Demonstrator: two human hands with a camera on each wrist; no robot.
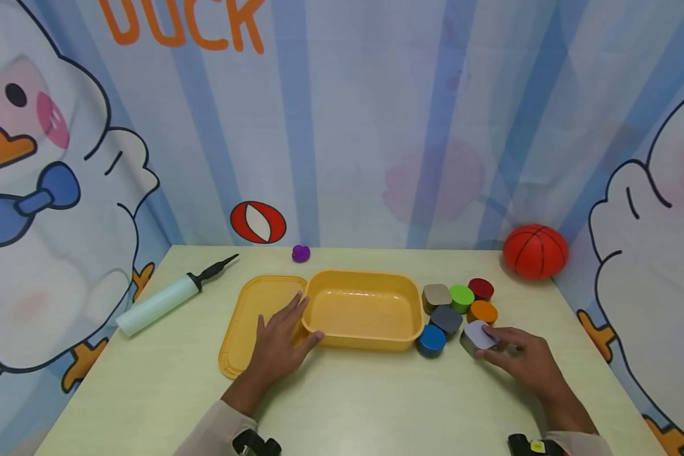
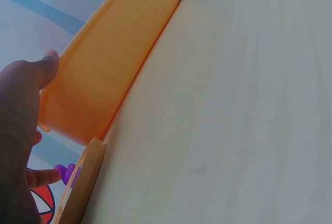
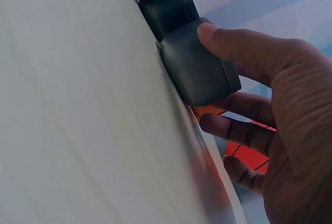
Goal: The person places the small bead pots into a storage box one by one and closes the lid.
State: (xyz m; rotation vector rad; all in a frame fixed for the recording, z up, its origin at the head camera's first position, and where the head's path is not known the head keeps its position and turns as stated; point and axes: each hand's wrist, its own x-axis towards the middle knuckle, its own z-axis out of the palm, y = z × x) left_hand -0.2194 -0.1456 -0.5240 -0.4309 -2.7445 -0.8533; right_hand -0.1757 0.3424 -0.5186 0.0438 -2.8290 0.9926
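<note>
At the left end of the yellow rectangular box (image 1: 365, 342), my left hand (image 1: 279, 345) rests with its fingers extended along the rim. Its thumb (image 2: 49, 67) touches the box's front side. Beneath that hand lies a matching yellow lid (image 1: 251, 316), flat on the table. My right hand (image 1: 521, 361) pinches a small dark tub with a lavender lid (image 1: 479, 334) between thumb and fingers. This tub (image 3: 194, 71) stands at the near right of a cluster of tubs, with a blue-lidded one (image 1: 431, 340) and a dark grey-lidded one (image 1: 446, 318) close by.
More tubs stand behind: beige (image 1: 436, 296), green (image 1: 462, 296), orange (image 1: 482, 311) and dark red (image 1: 481, 289). A red ball (image 1: 535, 251) sits at the back right corner. A pale green pump (image 1: 159, 306) lies at left, and a small purple object (image 1: 301, 254) near the back edge.
</note>
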